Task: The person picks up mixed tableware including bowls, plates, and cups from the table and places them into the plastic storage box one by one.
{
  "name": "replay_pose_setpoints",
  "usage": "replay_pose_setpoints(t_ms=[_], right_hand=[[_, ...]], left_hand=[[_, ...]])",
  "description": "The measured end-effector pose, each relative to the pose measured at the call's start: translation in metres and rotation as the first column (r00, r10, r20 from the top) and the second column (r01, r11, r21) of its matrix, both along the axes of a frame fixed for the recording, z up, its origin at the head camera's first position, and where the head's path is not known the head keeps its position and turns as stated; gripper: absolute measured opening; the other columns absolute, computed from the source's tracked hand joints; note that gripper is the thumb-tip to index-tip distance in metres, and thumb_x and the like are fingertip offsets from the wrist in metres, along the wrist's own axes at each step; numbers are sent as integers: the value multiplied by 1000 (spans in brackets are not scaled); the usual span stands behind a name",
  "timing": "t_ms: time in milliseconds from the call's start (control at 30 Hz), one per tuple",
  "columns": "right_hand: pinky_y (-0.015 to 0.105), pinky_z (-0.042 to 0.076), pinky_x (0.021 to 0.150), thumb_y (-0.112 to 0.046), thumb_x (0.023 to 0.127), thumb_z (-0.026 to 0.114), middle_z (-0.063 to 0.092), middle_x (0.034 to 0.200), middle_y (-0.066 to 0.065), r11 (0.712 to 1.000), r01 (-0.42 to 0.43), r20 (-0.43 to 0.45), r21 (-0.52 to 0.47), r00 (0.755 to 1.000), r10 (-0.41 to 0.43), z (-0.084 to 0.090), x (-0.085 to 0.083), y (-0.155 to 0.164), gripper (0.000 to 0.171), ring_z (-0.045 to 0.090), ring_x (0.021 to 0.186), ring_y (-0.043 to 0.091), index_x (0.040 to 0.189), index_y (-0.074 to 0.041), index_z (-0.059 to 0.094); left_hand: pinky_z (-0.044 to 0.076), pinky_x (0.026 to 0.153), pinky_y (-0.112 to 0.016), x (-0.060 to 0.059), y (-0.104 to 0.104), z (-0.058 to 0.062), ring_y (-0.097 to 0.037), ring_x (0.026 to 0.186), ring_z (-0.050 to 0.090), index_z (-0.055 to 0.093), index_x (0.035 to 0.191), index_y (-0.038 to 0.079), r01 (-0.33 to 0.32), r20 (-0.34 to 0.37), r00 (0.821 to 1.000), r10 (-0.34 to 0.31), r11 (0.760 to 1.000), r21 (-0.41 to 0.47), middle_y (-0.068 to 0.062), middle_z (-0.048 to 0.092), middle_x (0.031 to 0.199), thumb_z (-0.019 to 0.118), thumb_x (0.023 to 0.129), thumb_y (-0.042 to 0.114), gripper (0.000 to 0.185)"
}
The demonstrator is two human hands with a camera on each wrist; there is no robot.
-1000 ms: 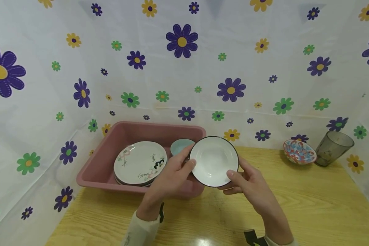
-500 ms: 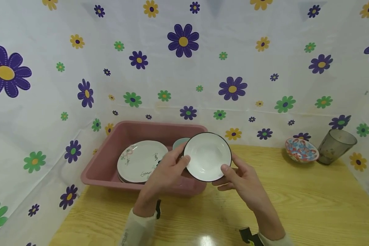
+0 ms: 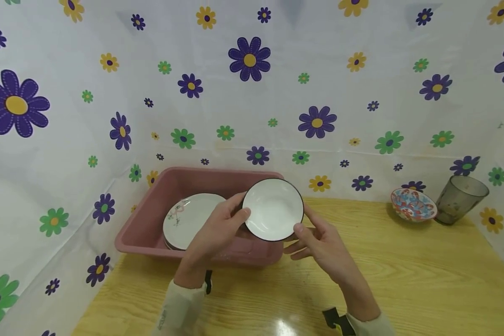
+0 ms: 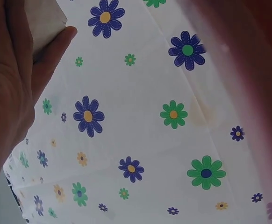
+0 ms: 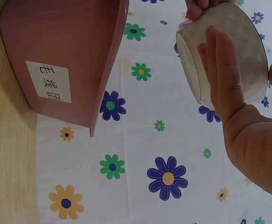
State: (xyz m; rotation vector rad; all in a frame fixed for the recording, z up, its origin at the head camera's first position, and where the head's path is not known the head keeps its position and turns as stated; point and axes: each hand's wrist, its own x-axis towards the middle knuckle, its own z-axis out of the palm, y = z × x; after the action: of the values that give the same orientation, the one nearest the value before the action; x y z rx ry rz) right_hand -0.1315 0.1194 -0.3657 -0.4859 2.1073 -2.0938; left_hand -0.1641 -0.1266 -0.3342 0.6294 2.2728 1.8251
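Small white glazed ceramic bowl with dark rim held tilted, over near right corner of pink plastic tub. Left hand and right hand each pinch opposite rim edges. Likely light, rigid, slick, breakable; rim best grip.

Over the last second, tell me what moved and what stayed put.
Both hands, left hand and right hand, carried the white bowl leftward and a little away, over the pink tub's near right corner, hiding the pale blue cup. Both kept their grip. The decorated plate, patterned bowl and grey tumbler stayed put.
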Motion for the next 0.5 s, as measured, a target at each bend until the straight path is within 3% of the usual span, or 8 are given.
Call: replay_pose_setpoints(t_ms=[300,500], right_hand=[[40,60,70,-23,103,54,68,116,26,997,-5,-2,80,1000,5,-2,-2,-6,62,73,84,33,158,-17,26],[38,59,68,-20,103,55,70,109,22,986,7,-39,169,999,0,-9,-4,-13,54,72,82,29,154,-12,37]], left_hand=[[60,75,-41,-9,-10,7,-27,91,71,36,149,2,-26,16,1000,25,998,53,-24,59,122,38,106,10,44],[59,76,-43,-19,-17,16,-29,92,71,32,151,0,-47,35,998,44,996,71,-27,55,131,38,106,9,46]])
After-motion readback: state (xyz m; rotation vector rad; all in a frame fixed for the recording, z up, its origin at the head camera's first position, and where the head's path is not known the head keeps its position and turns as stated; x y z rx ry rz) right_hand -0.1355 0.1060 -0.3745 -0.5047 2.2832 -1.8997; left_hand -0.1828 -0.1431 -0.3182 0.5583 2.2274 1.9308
